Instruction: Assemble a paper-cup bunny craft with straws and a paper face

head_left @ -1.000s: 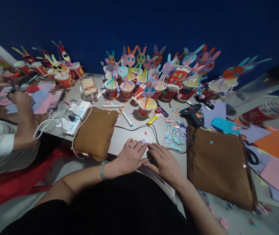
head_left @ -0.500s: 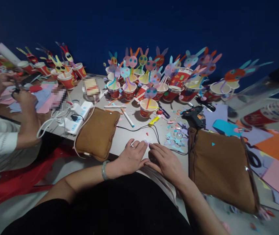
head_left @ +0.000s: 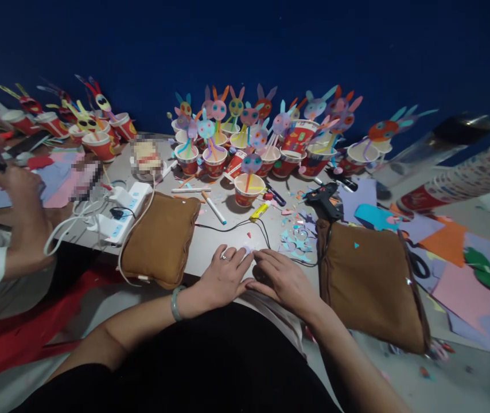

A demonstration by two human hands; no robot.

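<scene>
My left hand (head_left: 223,277), wearing a ring and a jade-like bangle, rests at the table's front edge with its fingers bent forward. Beside it, my right hand (head_left: 286,281) mirrors it, fingers pressed together and thumb close to the left thumb. A small lavender paper piece (head_left: 248,250) shows at the fingertips of both hands; most of it is covered. Just beyond lies a tiny red scrap (head_left: 249,234). Behind that stands a red paper cup (head_left: 247,194) with a blue paper rabbit head (head_left: 252,163) on coloured strips.
Brown cushions (head_left: 161,241) (head_left: 372,287) flank my hands. A black glue gun (head_left: 326,199), its cable, markers (head_left: 214,209), blue scraps (head_left: 296,241) and a power strip (head_left: 128,212) lie around. Many decorated cups stand behind. At left, a co-worker's hand (head_left: 21,178) holds scissors.
The view has turned slightly right, so the table things sit farther left. Both my hands keep nearly the same pose around the lavender piece. The co-worker's hands still hold the scissors.
</scene>
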